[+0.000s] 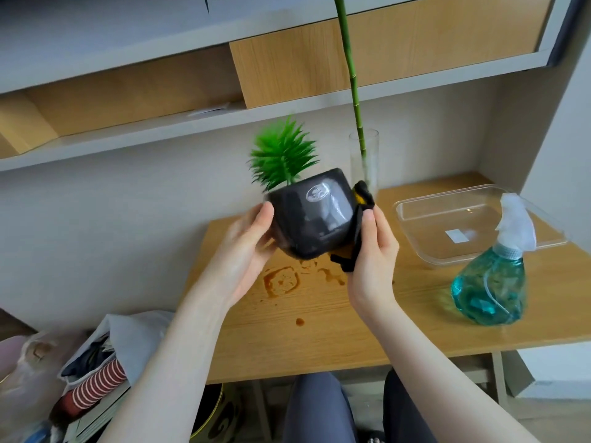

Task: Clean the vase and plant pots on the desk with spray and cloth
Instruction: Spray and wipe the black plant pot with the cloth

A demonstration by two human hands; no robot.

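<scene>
While both hands hold it up off the table [319, 334], the black plant pot [315, 215] sits tilted, its green spiky plant [283, 155] leaning away and to the left. Left hand [246, 251]: grip curled round the pot's left side, thumb on the front wall, fingers hidden behind. Right hand [372, 251]: grip pinching a black and yellow cloth [351, 238] against the pot's right side, thumb along the cloth edge. Directly below the grip, brown stains [283, 281] on the table, one a square ring, plus a small spot nearer the front edge. Right of the right-hand grip, a blue spray bottle [492, 282] stands upright on the table. Beyond it, a clear plastic tray [425, 247]. Just behind the cloth, a glass vase [367, 155] with a tall green stalk [351, 75]. Farther back, wall shelves [128, 135]. Slight motion blur on the pot.
</scene>
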